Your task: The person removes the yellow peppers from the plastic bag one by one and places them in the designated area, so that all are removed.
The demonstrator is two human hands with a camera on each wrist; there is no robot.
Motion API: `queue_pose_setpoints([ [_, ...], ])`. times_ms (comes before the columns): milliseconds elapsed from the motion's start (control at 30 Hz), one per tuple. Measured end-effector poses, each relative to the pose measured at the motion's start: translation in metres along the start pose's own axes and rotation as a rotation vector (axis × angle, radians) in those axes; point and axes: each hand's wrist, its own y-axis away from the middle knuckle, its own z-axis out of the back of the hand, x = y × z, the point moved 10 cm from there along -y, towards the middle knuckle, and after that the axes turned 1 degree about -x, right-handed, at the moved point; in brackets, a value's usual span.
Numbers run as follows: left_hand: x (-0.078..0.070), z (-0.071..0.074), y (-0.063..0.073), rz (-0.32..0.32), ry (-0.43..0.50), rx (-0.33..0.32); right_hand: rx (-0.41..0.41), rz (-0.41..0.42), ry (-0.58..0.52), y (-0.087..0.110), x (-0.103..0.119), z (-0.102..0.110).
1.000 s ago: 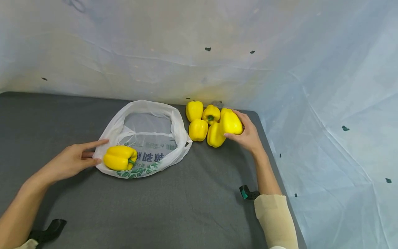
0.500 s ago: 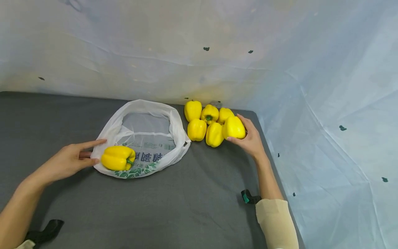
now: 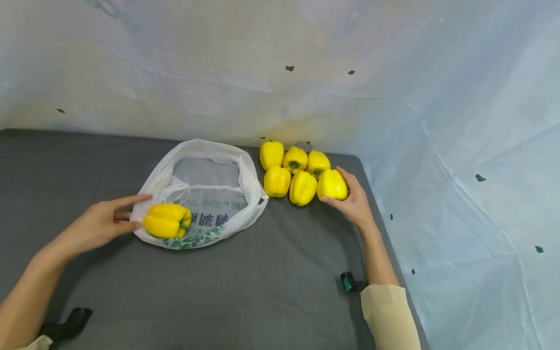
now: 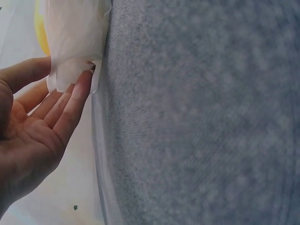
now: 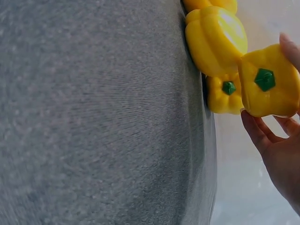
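Note:
A white plastic bag (image 3: pixel 253 184), its mouth spread wide, lies on the table's left half. Just inside its left rim rests a yellow bell pepper (image 3: pixel 166 221), its stem toward the right. My left hand (image 3: pixel 98 223) touches that rim with spread, fairly straight fingers; the left wrist view shows fingertips against the bag (image 4: pixel 77 37). At the right, my right hand (image 3: pixel 353 205) grips another yellow bell pepper (image 3: pixel 331 185) between thumb and fingers. In the right wrist view, this pepper (image 5: pixel 281 98) shows its green stem. Several more yellow bell peppers (image 3: pixel 277 182) sit grouped beside it.
The dark grey table (image 3: pixel 245 291) ends close behind the peppers and to their right. Pale plastic sheeting (image 3: pixel 245 73) hangs along the back, with more sheeting (image 3: pixel 472 218) on the right side.
My right hand has moved slightly right and toward me with its bell pepper, away from the pepper behind, which now shows fully. The left hand and bag have stayed in place.

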Motion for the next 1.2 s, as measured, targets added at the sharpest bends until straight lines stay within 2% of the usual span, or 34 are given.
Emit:
queue_pose_setpoints([
  [233, -0.001, -0.001, 0.000, -0.003, 0.013, 0.010, -0.016, -0.016, -0.006, 0.002, -0.006, -0.003],
  [933, 0.000, -0.001, -0.001, 0.004, 0.001, 0.020, 0.107, -0.155, -0.005, 0.004, -0.022, -0.022],
  [1200, -0.002, -0.001, -0.001, -0.005, 0.014, 0.023, 0.100, -0.178, 0.008, 0.001, -0.027, -0.025],
])
